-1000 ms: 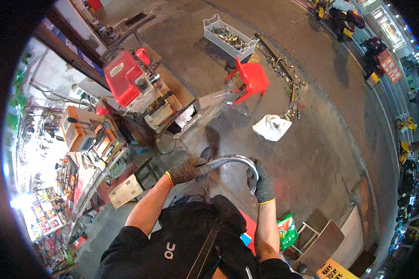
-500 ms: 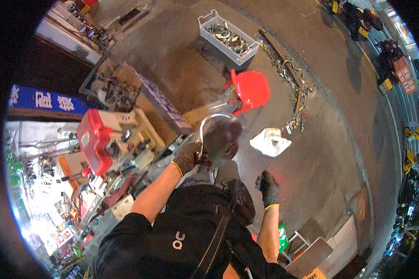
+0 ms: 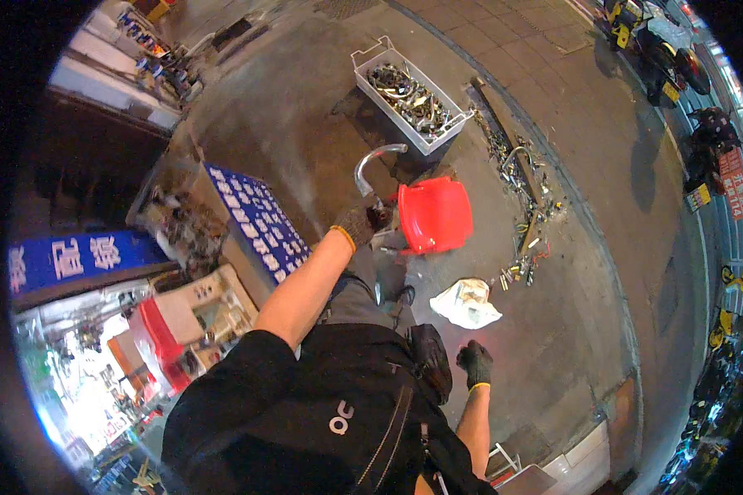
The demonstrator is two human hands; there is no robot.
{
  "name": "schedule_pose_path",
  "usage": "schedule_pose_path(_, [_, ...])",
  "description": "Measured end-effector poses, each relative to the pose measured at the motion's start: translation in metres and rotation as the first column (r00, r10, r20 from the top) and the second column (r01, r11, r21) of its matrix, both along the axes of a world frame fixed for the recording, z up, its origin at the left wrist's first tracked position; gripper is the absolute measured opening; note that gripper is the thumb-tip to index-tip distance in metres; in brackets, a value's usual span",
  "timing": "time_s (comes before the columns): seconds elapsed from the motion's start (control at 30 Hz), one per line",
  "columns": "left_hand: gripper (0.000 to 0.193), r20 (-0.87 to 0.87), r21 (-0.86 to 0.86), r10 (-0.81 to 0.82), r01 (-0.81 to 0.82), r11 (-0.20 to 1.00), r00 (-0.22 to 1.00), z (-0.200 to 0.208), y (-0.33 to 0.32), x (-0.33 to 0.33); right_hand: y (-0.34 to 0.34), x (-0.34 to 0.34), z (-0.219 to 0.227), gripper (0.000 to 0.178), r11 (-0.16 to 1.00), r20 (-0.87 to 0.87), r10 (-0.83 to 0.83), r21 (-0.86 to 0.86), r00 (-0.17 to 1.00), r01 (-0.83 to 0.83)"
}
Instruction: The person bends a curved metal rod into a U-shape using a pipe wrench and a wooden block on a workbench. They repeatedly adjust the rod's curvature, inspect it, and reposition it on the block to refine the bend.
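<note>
The curved metal tube (image 3: 362, 170) is now in the upper middle of the frame, held in the air by one end. One second ago both hands had it, low in the middle; now only the left hand (image 3: 359, 224) is closed around its lower end, and this arm is stretched forward. For the work this means that one hand alone bears the tube, and the other is free of it.

The free end points toward the grey crate (image 3: 390, 114) full of metal pieces, at the top. They look near each other, but I cannot tell the height between them. The red stool (image 3: 436, 216) stands just right of the left hand.

The right hand (image 3: 475, 364), lower right of centre, shows bent fingers; whether it is fully closed, I cannot tell. The white bag (image 3: 466, 304) lies above it, near.
</note>
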State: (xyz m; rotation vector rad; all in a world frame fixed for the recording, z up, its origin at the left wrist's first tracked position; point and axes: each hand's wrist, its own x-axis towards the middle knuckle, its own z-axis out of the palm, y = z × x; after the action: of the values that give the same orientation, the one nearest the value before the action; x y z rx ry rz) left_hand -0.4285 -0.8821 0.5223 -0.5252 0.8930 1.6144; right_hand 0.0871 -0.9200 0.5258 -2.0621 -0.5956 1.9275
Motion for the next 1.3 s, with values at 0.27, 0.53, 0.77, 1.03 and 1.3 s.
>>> schedule_pose_path(0.27, [0.021,0.166,-0.077,-0.046,0.059,0.995,0.985,-0.08,0.246,-0.144,0.023,-0.089,0.016,0.027,0.843,0.434,0.479,0.016,0.763,-0.538])
schedule_pose_path(0.53, [0.029,0.235,-0.148,-0.011,0.047,0.988,0.972,-0.178,0.416,-0.234,0.072,-0.24,0.073,0.031,0.988,0.285,-0.143,-0.009,0.948,0.152])
schedule_pose_path(0.77, [0.045,0.043,-0.262,-0.543,0.534,0.804,0.839,-0.192,0.349,-0.235,0.125,-0.305,0.085,0.039,0.999,0.259,0.043,0.0,0.965,-0.044])
schedule_pose_path(1.03, [0.028,0.276,-0.524,-0.6,0.641,0.561,0.751,-0.209,0.137,-0.29,0.16,-0.302,0.076,0.038,0.997,0.272,0.016,0.072,0.962,-0.037])
schedule_pose_path(1.3, [0.035,-0.072,-0.681,-0.964,0.694,0.235,0.256,-0.193,0.111,-0.35,0.221,-0.311,0.082,0.038,0.99,0.363,0.041,0.109,0.931,-0.087])
